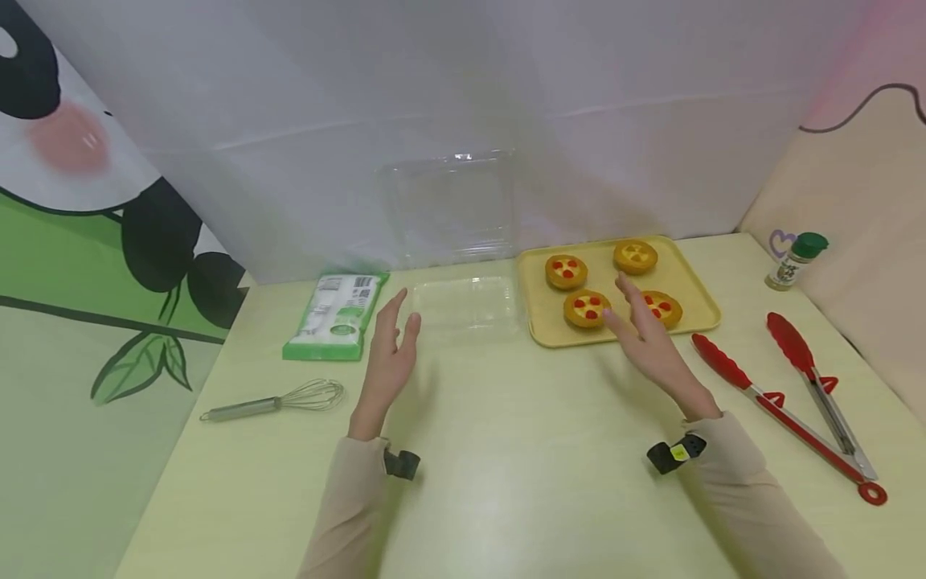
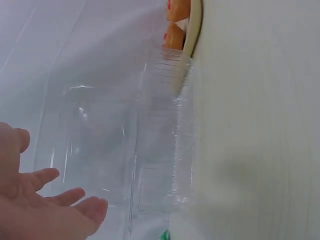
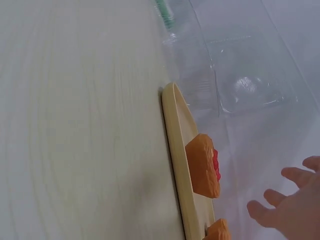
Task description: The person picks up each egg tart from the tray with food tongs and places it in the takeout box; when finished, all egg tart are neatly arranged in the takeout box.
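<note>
Starting far left of the yellow tray (image 1: pixel 683 277), there's your whisk (image 1: pixel 277 402) lying on the bench (image 1: pixel 521 482), handle pointing away from the tray. Farther back, also left of the tray, comes the green-and-white packet (image 1: pixel 336 318), lying flat.

Now your left hand (image 1: pixel 391 354)! It's in the air to the left of the tray, just beside the packet, thumb spread well away from the fingers, nothing in its grasp.

Next up, right alongside the tray's left edge, the clear container (image 1: pixel 469 301), its base down on the bench and its lid (image 1: pixel 456 205) standing raised at the back.

And the tray itself: four small pastries sit in it. Back left (image 1: pixel 567 272) and front left (image 1: pixel 587 308) carry red toppings, back right (image 1: pixel 635 256) shows yellow pieces, and front right (image 1: pixel 661 310), red-topped as well, is partly hidden by your hand.

That's your right hand (image 1: pixel 651 346), up over the tray's near edge, fingers extended and thumb wide apart, holding nothing, clear of the pastries in the wrist view.

Over to the right of the tray: the red-tipped tongs (image 1: pixel 806 430), arms spread, and beyond them, by the wall, a green-capped shaker (image 1: pixel 796 261).
</note>
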{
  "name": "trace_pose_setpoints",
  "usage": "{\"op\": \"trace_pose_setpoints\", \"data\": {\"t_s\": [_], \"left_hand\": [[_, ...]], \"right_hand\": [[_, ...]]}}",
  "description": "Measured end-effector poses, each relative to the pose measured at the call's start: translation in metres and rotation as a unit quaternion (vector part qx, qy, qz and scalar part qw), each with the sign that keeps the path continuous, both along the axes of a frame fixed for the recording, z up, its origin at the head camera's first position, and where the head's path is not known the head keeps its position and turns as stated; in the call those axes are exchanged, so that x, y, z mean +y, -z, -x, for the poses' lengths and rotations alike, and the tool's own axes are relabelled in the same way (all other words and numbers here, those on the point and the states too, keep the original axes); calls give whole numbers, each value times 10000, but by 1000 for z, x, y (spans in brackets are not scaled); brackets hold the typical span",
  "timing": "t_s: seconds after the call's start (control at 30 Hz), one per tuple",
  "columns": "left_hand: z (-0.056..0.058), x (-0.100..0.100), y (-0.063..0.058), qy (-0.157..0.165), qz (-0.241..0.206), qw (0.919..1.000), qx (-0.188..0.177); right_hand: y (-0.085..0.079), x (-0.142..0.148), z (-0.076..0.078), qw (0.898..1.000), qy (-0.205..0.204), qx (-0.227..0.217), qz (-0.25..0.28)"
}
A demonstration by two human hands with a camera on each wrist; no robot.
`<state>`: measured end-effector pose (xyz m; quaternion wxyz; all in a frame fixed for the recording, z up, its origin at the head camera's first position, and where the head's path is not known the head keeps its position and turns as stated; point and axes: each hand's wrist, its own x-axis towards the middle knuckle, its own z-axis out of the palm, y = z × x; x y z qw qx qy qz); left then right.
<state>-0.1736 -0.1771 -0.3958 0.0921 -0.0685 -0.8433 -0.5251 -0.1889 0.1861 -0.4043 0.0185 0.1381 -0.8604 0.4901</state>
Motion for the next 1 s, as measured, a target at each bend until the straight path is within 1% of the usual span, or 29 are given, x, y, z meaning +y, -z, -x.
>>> {"op": "trace_pose_setpoints", "data": {"t_s": [0.13,0.23,0.3,0.37,0.47,0.57,0.6,0.67,0.73,0.77,0.8,0.9,0.97,1.0], "left_hand": [[0,-6,-3,-30,-648,9974,-329],[0,-9,-4,-92,-1138,9921,-519],[0,-11,-4,-127,-1512,9866,-598],[-1,-12,-4,-135,-1963,9780,-694],[1,-15,-3,-276,-2683,9592,-849],[3,-19,-1,-569,-3315,9380,-839],[4,-20,0,-685,-3438,9332,-793],[5,-23,2,-913,-3532,9289,-638],[8,-25,3,-1118,-3498,9289,-485],[9,-27,4,-1225,-3390,9317,-443],[10,-27,5,-1353,-3212,9363,-433],[12,-31,7,-1661,-2607,9493,-580],[14,-33,9,-1787,-2239,9551,-761],[15,-34,11,-1801,-2145,9563,-839]], "right_hand": [[-1,10,-6,9980,-222,-172,559],[-2,16,-10,9953,-316,-320,853],[-3,21,-13,9938,-322,-351,1005],[-5,26,-15,9920,-299,-376,1170],[-6,34,-17,9894,-267,-378,1380],[-5,43,-20,9865,-208,-382,1578],[-4,46,-20,9865,-181,-377,1581],[-3,52,-22,9864,-116,-381,1594],[-2,59,-25,9870,-41,-398,1557],[-1,62,-26,9877,-2,-406,1510],[-1,65,-28,9883,25,-405,1469],[0,73,-34,9921,113,-230,1229],[1,78,-38,9949,196,-71,986],[2,81,-40,9963,268,13,823]]}}
